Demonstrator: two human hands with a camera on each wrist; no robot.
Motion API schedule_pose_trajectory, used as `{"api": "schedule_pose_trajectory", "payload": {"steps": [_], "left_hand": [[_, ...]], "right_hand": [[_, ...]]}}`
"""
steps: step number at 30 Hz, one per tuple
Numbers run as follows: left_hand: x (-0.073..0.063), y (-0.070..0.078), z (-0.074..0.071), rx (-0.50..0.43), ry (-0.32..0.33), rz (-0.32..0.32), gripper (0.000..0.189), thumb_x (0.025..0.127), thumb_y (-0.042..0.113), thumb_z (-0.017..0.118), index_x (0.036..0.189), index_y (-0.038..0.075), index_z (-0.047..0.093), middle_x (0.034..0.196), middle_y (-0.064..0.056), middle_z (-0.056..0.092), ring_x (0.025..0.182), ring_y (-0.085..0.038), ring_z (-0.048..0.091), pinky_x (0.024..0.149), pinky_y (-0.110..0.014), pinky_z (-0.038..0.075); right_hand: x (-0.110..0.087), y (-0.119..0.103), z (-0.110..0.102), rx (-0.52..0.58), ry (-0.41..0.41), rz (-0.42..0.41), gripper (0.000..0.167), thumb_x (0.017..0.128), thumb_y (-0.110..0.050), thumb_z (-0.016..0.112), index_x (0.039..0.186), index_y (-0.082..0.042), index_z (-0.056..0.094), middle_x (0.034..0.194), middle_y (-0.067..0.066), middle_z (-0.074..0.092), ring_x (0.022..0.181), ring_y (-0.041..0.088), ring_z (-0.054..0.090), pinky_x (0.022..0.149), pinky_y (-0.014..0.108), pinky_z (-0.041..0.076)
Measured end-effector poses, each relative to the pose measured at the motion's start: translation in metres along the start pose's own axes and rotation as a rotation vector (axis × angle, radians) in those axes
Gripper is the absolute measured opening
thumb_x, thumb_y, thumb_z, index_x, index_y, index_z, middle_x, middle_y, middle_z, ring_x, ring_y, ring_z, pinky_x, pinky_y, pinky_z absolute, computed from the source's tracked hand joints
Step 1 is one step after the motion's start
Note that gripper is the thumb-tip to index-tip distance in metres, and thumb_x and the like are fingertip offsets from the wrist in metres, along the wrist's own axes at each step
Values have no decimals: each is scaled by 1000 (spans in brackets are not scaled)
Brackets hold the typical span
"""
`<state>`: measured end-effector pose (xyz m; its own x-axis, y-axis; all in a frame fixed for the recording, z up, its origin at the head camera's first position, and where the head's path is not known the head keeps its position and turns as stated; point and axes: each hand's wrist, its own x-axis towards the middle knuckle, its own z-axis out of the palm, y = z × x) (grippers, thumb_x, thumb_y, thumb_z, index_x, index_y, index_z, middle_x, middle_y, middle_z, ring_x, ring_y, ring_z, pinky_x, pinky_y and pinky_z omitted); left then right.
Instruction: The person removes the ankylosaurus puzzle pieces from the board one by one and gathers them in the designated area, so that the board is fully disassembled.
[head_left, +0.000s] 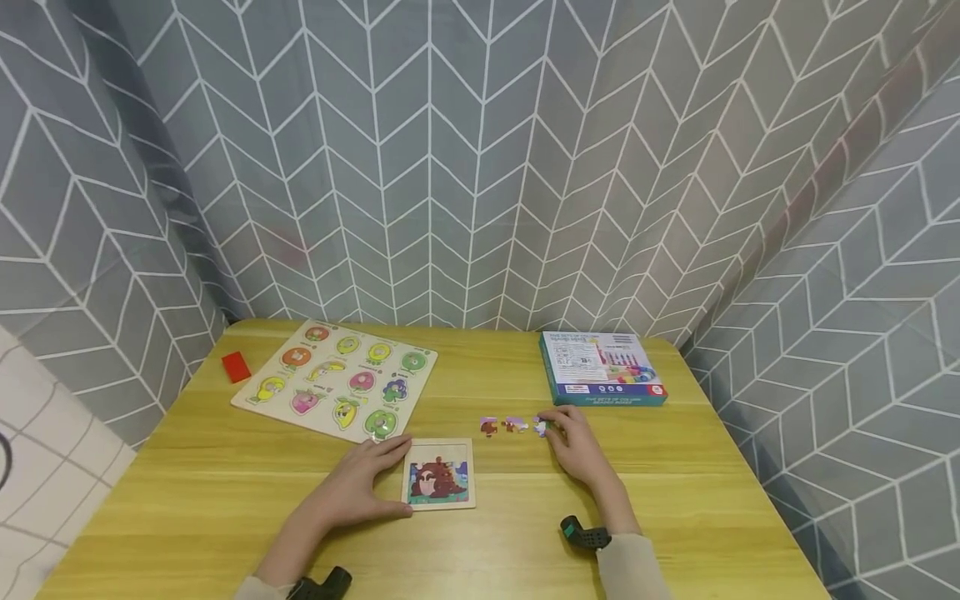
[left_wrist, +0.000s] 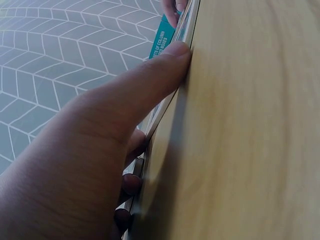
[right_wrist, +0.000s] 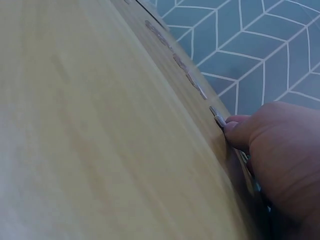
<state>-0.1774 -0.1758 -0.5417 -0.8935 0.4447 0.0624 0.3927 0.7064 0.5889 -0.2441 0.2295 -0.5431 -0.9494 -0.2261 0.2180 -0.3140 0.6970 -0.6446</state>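
Wooden table [head_left: 510, 554], with a small square puzzle frame [head_left: 441, 448] as the clock's centre and twelve at the patterned curtain [head_left: 465, 167]. The table's far edge runs along twelve, close to the curtain; its right edge slants away at three to four. From the frame's near edge toward six, wood surface stretches to the bottom of the view. At ten, a fruit picture board [head_left: 352, 379] crowds the frame's far left corner, with a red block [head_left: 236, 367] farther out. At two, near the frame, lie a brown piece [head_left: 489, 427] and a purple-brown piece [head_left: 514, 425] in a row; beyond them, well apart, is a box [head_left: 603, 369].

The left hand [head_left: 356, 490] reaches in from eight, thumb stretched to the frame's near left corner, fingers extended at its far left corner, spread along that side. The right hand [head_left: 577, 447] comes from four, its thumb and fingers together, pinching a white-and-blue piece [head_left: 540, 427] at the row's right end. The hands are well apart. The frame holds a brown animal picture, with a pale wood strip along twelve.
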Motion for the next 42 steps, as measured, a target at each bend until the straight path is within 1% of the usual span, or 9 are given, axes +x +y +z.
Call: {"api": "schedule_pose_trajectory", "payload": {"steps": [13,16,19,22,25,29,34,37,42], "left_hand": [[1,0,0,-7,-6,-24,106,77,71,83,159,13,51,168,-4,43,154,-51,32,123,-74,23],[0,1,0,-8,-6,-21,106,77,71,83,159,13,51,168,-5,43,154,-51,33,123,-74,23],[0,1,0,-6,1,-16,105,77,70,84,159,13,51,168,-5,44,153,-51,33,124,-73,23],[0,1,-1,-1,3,-11,105,77,69,84,159,13,51,167,-6,44,153,-51,34,124,-73,23],[0,0,-1,0,-1,-11,105,77,70,84,159,12,51,167,-6,44,153,-51,34,124,-73,24],[1,0,-1,-2,0,-12,105,77,69,84,158,12,52,167,-6,45,152,-51,35,123,-73,24],[2,-1,0,3,8,3,106,77,71,84,158,11,52,166,-6,46,151,-51,36,122,-74,26],[2,-2,1,2,9,5,105,77,72,83,158,12,53,166,-6,46,151,-52,36,122,-75,26],[1,-2,-1,-3,7,2,104,77,71,83,157,12,54,166,-5,47,151,-52,36,122,-75,25]], "right_hand": [[-2,-1,-1,10,16,-23,28,102,0,65,129,-2,73,129,18,61,121,37,60,100,56,55],[-2,0,-2,45,40,3,27,103,-1,65,129,-1,72,124,15,64,112,31,62,95,48,56],[-2,-3,-3,100,95,48,29,104,-5,65,132,1,70,117,13,67,102,24,61,87,36,54],[-2,-16,1,142,160,62,30,104,-8,66,132,3,69,112,12,68,97,20,61,82,28,54],[-1,-39,11,182,172,37,30,103,-8,68,130,4,70,110,12,69,95,19,61,77,25,55],[1,-74,35,217,95,-21,28,103,-8,69,129,2,72,108,7,69,95,16,59,76,23,53],[2,-113,67,210,-72,-125,27,104,-9,67,129,-1,72,106,4,69,92,10,58,77,22,54],[1,-129,81,191,-155,-165,26,104,-11,67,128,-3,73,106,3,69,88,6,58,77,21,55],[-2,-141,96,145,-231,-181,22,102,-8,70,123,-5,75,98,-2,68,81,0,53,73,17,51]]}}
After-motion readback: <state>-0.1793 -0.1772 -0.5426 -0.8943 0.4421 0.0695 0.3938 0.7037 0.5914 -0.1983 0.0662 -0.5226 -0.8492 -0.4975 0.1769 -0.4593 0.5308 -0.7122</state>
